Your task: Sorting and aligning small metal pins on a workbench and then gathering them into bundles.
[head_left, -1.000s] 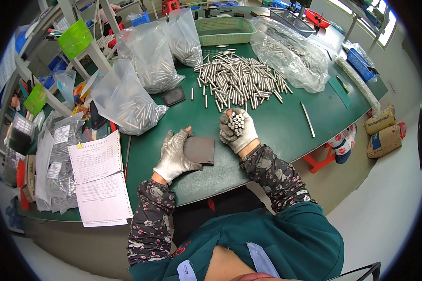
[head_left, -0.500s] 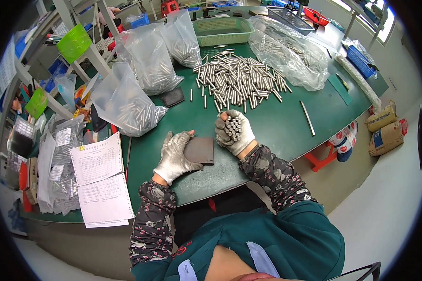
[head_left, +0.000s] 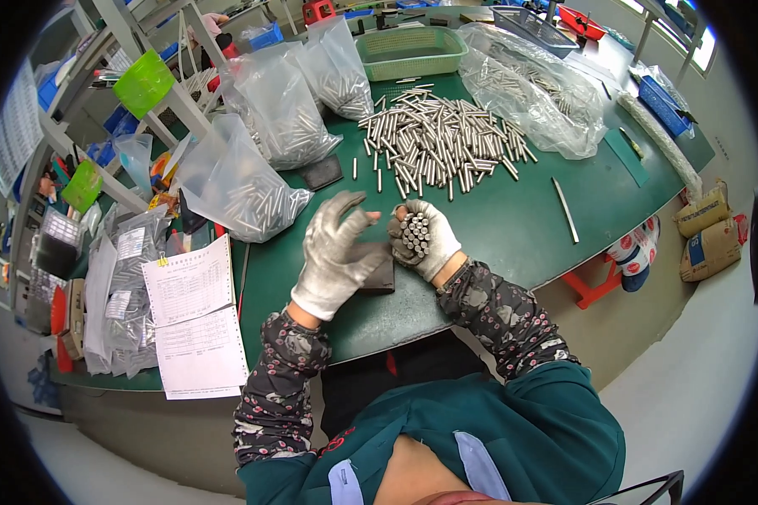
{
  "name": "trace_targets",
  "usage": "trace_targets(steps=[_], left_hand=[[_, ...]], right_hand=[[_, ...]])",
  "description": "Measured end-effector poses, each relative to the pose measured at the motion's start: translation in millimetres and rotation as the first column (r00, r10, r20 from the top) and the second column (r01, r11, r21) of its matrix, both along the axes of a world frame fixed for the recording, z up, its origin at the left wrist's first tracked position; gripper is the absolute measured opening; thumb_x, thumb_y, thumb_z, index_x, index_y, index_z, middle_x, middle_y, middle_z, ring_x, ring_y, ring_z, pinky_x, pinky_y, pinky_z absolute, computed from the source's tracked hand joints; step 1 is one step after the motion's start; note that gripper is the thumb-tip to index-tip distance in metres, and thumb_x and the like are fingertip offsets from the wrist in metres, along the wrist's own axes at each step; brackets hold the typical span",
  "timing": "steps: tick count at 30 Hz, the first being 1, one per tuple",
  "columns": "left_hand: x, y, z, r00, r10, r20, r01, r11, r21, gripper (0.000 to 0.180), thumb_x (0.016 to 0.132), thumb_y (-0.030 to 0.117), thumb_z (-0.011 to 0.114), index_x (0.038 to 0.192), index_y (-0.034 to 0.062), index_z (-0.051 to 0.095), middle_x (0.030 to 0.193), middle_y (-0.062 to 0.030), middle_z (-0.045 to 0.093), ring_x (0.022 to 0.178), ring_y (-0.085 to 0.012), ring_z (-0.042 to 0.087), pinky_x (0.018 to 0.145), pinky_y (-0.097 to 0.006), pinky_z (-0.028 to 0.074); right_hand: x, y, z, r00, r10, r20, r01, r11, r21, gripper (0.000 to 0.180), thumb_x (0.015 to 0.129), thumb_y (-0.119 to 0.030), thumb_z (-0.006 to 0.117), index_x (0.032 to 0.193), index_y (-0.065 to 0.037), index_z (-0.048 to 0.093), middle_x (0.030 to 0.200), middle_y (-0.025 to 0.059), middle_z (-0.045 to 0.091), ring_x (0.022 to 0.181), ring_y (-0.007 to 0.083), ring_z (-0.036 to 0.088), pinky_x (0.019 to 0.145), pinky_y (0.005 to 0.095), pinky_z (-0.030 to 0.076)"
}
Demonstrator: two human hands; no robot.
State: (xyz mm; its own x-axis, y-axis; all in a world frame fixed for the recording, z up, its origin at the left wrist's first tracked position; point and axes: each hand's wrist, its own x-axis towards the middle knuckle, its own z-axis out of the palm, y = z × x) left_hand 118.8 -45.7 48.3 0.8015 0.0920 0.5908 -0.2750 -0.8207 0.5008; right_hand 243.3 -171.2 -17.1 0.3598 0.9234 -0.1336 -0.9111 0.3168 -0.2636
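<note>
Gripping a bundle (head_left: 414, 233) of short steel pins upright, ends showing, the gloved right hand (head_left: 424, 244) is closed around it just past table centre. Left hand (head_left: 337, 252), gloved, hovers at 9 o'clock of the bundle, fingers spread and holding nothing, above a dark pad (head_left: 381, 273) lying flat on the green table (head_left: 514, 227). Loose pin pile (head_left: 438, 143) at 12 o'clock of the hands; one long rod (head_left: 565, 209) apart at 2 o'clock. Filled clear bags (head_left: 244, 181) at 10 to 11 o'clock, a further bag (head_left: 535, 84) at 1 o'clock, green basket (head_left: 411, 52) beyond the pile. Papers (head_left: 192, 316) at 8 o'clock. Risks, as judged: a slackened fist would let pins slide out and scatter, some perhaps rolling off the near edge; uneven ends may spoil the squaring of the bundle; strays could mix uncounted into the pile.
</note>
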Motion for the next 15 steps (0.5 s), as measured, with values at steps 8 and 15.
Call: trace_targets(steps=[8,15], left_hand=[[28,-21,23,0.99,0.113,0.088,-0.129,0.971,0.203,0.027,0.062,0.001,0.072,0.087,0.0082,0.063,0.114,-0.0101,0.057,0.109,-0.0324,0.052,0.091,-0.041,0.043],[25,-11,6,0.991,0.133,-0.002,-0.133,0.989,0.061,0.023,0.066,0.0,0.07,0.087,0.0079,0.064,0.113,-0.0093,0.058,0.104,-0.0287,0.056,0.087,-0.037,0.046]], right_hand=[[-6,5,1,0.989,-0.121,-0.085,0.108,0.984,-0.145,0.018,0.086,-0.025,0.052,0.077,-0.01,0.057,0.066,0.0036,0.058,0.058,0.0184,0.057,0.051,0.0315,0.048],[-6,0,0,0.996,0.064,-0.066,-0.065,0.998,-0.02,0.025,0.089,-0.03,0.048,0.074,-0.011,0.056,0.06,0.0036,0.055,0.044,0.0201,0.049,0.037,0.0323,0.038]])
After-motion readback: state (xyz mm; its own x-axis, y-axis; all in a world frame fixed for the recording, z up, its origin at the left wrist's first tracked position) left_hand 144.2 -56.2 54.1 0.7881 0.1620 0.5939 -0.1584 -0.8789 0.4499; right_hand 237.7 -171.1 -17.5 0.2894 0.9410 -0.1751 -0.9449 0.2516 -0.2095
